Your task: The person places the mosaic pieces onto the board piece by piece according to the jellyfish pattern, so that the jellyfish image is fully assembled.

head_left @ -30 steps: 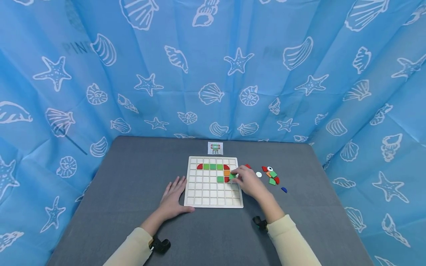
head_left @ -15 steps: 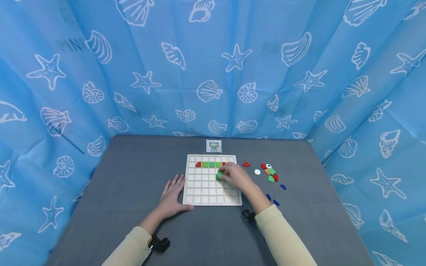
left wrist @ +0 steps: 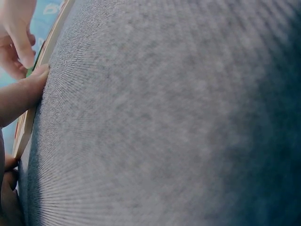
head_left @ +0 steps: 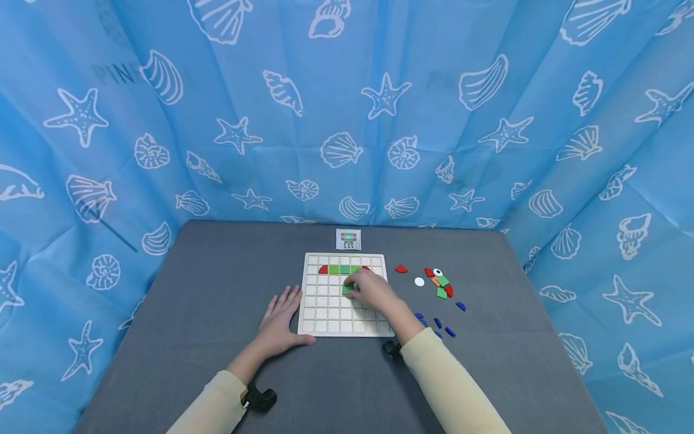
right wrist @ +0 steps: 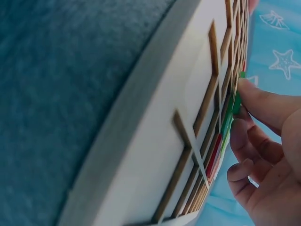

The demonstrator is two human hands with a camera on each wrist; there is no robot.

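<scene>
A pale gridded board [head_left: 325, 314] lies on the grey table, with a row of green square tiles [head_left: 344, 269] near its far side and a red quarter-round tile [head_left: 323, 269] at the row's left end. Over the board's middle, my right hand [head_left: 374, 292] pinches a green square tile [head_left: 347, 290] between thumb and fingers. In the right wrist view that green tile [right wrist: 236, 102] is right at the grid, beside other green and red pieces. My left hand [head_left: 279, 320] rests with straight fingers along the board's left edge, its thumb [left wrist: 26, 94] against the near corner.
Right of the board lie a red piece [head_left: 401, 269], a white disc [head_left: 420, 281], a cluster of red, orange and green tiles [head_left: 443, 281] and several blue half-rounds [head_left: 450, 331]. A small pattern card [head_left: 348, 239] lies behind the board. A blue curtain [head_left: 347, 108] hangs beyond the table.
My right hand has moved left across the board with the green tile, uncovering blue pieces beside the forearm. My left hand keeps its place at the board's edge.
</scene>
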